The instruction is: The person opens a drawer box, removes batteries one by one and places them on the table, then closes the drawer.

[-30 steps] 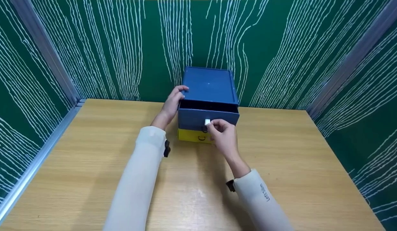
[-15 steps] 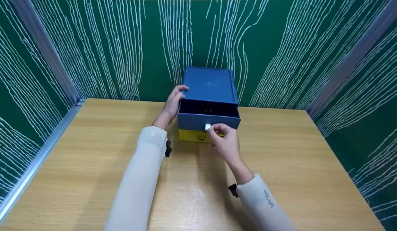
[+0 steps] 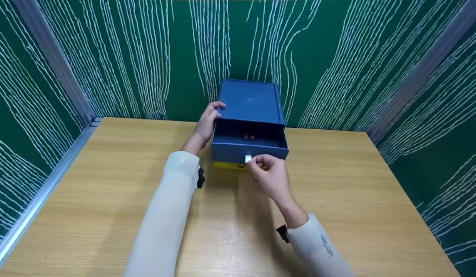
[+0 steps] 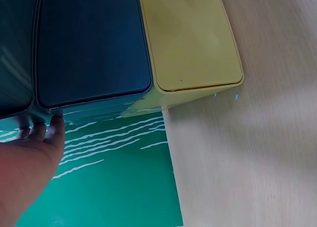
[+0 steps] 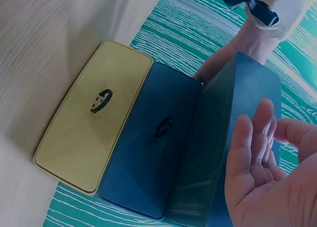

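Observation:
A small drawer cabinet [image 3: 250,100] with a blue top stands at the back of the table. Its top blue drawer [image 3: 226,152] is pulled partway out, and two small reddish-brown spots [image 3: 249,137] show inside. My right hand [image 3: 270,175] pinches the white pull tab [image 3: 248,158] on that drawer's front between thumb and forefinger. With its fingers laid against the cabinet's left side and top edge, my left hand [image 3: 206,125] steadies it. Below, a second blue drawer [image 5: 148,143] and a yellow drawer [image 5: 94,118] stay closed, each with a dark ring handle in the right wrist view.
The wooden table [image 3: 338,200] spreads in front and to both sides. Close behind the cabinet rises a green wall [image 3: 330,46] with white wavy lines, and metal posts stand at its corners, one on the left [image 3: 55,57].
My right hand has drawn the top drawer toward me, widening the gap and uncovering its inside. The left hand and the cabinet body have stayed nearly still.

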Demonstrator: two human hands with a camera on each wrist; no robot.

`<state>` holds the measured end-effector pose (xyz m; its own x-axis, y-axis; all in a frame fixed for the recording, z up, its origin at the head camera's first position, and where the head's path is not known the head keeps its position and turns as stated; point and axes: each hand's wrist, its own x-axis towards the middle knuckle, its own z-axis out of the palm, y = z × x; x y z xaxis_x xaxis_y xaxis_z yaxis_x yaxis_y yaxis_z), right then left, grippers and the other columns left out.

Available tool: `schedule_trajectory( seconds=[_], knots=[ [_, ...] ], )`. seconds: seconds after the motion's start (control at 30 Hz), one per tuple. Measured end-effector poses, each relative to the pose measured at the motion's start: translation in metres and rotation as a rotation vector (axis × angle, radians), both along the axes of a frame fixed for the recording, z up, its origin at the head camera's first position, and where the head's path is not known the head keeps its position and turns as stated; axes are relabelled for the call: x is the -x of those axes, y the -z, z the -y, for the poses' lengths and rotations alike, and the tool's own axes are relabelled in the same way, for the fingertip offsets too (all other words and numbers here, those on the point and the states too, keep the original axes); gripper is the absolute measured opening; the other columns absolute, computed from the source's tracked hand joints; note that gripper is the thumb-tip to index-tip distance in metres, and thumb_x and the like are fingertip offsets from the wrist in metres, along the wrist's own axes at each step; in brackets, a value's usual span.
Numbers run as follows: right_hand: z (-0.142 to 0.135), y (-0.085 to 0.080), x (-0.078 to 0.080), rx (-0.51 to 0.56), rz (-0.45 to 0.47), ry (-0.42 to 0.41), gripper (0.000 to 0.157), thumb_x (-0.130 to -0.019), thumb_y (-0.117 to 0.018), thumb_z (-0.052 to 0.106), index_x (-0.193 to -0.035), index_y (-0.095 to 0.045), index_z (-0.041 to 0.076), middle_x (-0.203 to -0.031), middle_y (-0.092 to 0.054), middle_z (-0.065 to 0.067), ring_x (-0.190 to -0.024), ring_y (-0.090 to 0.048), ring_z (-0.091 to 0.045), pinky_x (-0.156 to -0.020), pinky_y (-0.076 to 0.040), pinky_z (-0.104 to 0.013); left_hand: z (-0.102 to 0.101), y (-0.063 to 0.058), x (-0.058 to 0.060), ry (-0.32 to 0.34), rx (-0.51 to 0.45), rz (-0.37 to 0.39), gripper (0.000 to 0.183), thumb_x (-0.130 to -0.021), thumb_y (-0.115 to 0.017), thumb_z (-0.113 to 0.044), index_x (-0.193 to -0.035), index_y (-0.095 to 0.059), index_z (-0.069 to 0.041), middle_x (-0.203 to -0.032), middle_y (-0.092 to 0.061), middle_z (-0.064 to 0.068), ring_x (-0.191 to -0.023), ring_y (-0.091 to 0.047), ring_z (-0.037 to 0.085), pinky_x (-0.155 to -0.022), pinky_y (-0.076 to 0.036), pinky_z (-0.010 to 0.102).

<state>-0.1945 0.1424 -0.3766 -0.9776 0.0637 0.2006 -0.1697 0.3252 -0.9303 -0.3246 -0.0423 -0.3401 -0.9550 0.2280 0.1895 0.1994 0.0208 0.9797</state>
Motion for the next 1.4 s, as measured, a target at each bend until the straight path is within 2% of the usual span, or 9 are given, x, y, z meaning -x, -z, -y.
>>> schedule_trajectory(
  seconds=[0.33,0.6,0.77,0.87,1.03,1.1,1.27,1.4],
  knots=[
    [-0.003,0.001,-0.009,-0.061,0.029,-0.006,0.012,-0.079,-0.061,0.026,-0.079,-0.064,0.015,-0.068,-0.059,-0.007,-0.057,-0.056,-0.02,-0.053,-0.049,-0.03,0.0,0.001,-0.001,-0.006,0.019,-0.002,0.036,-0.084,-0.029,-0.01,-0.118,-0.042,-0.01,-0.135,-0.03,0.005,-0.124,-0.026,0.021,-0.104,-0.015,0.04],
    [-0.003,0.001,-0.014,-0.106,-0.003,-0.019,0.01,-0.078,-0.063,0.026,-0.076,-0.066,0.016,-0.062,-0.058,-0.003,-0.054,-0.053,-0.018,-0.049,-0.046,-0.029,0.001,0.017,0.017,-0.03,-0.012,-0.028,0.033,-0.083,-0.03,-0.011,-0.112,-0.046,-0.014,-0.131,-0.034,0.002,-0.121,-0.03,0.017,-0.102,-0.018,0.036],
    [-0.004,0.002,-0.017,-0.153,-0.025,-0.011,0.009,-0.078,-0.063,0.025,-0.076,-0.066,0.017,-0.062,-0.058,0.0,-0.056,-0.051,-0.015,-0.048,-0.044,-0.026,-0.002,0.023,0.021,-0.047,-0.024,-0.062,0.034,-0.082,-0.03,-0.012,-0.112,-0.047,-0.014,-0.128,-0.036,0.002,-0.118,-0.032,0.016,-0.1,-0.021,0.034],
    [-0.006,0.002,-0.019,-0.152,-0.003,-0.007,0.009,-0.078,-0.063,0.026,-0.076,-0.066,0.017,-0.064,-0.059,-0.001,-0.058,-0.052,-0.016,-0.05,-0.045,-0.026,-0.003,0.021,0.019,-0.032,-0.029,-0.056,0.034,-0.083,-0.03,-0.012,-0.113,-0.045,-0.012,-0.129,-0.035,0.002,-0.118,-0.032,0.017,-0.1,-0.021,0.034],
    [-0.008,0.001,-0.021,-0.148,0.021,-0.014,0.008,-0.078,-0.063,0.025,-0.077,-0.066,0.018,-0.065,-0.059,-0.001,-0.06,-0.053,-0.018,-0.052,-0.046,-0.027,-0.004,0.008,0.005,-0.019,-0.025,-0.046,0.036,-0.083,-0.029,-0.01,-0.116,-0.043,-0.007,-0.13,-0.034,0.006,-0.118,-0.031,0.02,-0.099,-0.021,0.035],
    [-0.008,0.001,-0.022,-0.152,0.027,-0.018,0.008,-0.078,-0.063,0.024,-0.076,-0.066,0.018,-0.065,-0.059,-0.001,-0.06,-0.053,-0.018,-0.052,-0.046,-0.027,-0.004,0.009,0.005,-0.022,-0.024,-0.049,0.036,-0.083,-0.029,-0.01,-0.116,-0.043,-0.007,-0.13,-0.033,0.006,-0.118,-0.03,0.02,-0.099,-0.021,0.035],
    [-0.009,0.0,-0.023,-0.171,0.035,-0.02,0.006,-0.078,-0.063,0.023,-0.077,-0.066,0.018,-0.064,-0.06,-0.001,-0.059,-0.053,-0.017,-0.053,-0.046,-0.027,-0.004,0.022,0.019,-0.05,-0.015,-0.074,0.034,-0.083,-0.03,-0.011,-0.113,-0.046,-0.013,-0.128,-0.036,0.002,-0.117,-0.032,0.018,-0.098,-0.021,0.035],
    [-0.009,-0.001,-0.024,-0.176,0.038,-0.026,0.006,-0.078,-0.063,0.022,-0.077,-0.067,0.018,-0.064,-0.06,-0.001,-0.059,-0.054,-0.017,-0.053,-0.046,-0.027,-0.006,0.025,0.02,-0.074,-0.016,-0.09,0.033,-0.083,-0.031,-0.012,-0.111,-0.047,-0.015,-0.127,-0.037,0.001,-0.116,-0.033,0.017,-0.098,-0.022,0.035]
  ],
)
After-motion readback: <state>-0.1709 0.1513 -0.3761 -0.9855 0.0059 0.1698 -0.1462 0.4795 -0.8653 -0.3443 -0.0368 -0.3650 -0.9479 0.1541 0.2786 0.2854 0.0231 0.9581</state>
